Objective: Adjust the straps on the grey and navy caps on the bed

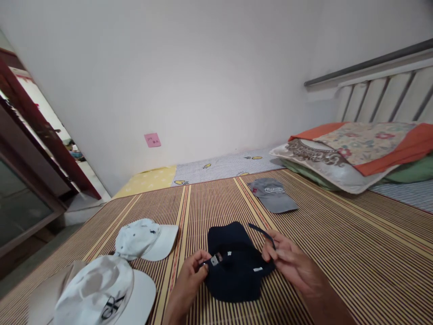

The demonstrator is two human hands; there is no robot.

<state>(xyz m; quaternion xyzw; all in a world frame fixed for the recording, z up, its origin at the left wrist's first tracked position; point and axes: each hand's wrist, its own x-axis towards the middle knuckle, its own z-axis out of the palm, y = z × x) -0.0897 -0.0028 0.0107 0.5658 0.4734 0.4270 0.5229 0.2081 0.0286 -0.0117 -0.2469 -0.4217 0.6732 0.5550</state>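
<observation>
Left hand [189, 275] is pinching the buckle end of the navy cap [233, 266] and right hand [287, 259] is pinching its loose strap [262, 232], near the front edge of the striped bed mat [338, 253]. Looks like adjusting the back strap, so feeding it through the buckle probably takes a steady pinch. Four caps total: navy, grey cap [274, 195], two white caps [145, 239].

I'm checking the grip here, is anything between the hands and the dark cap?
Nothing visible. The left hand pinches the buckle and the right hand holds the strap of the dark cap directly.
</observation>
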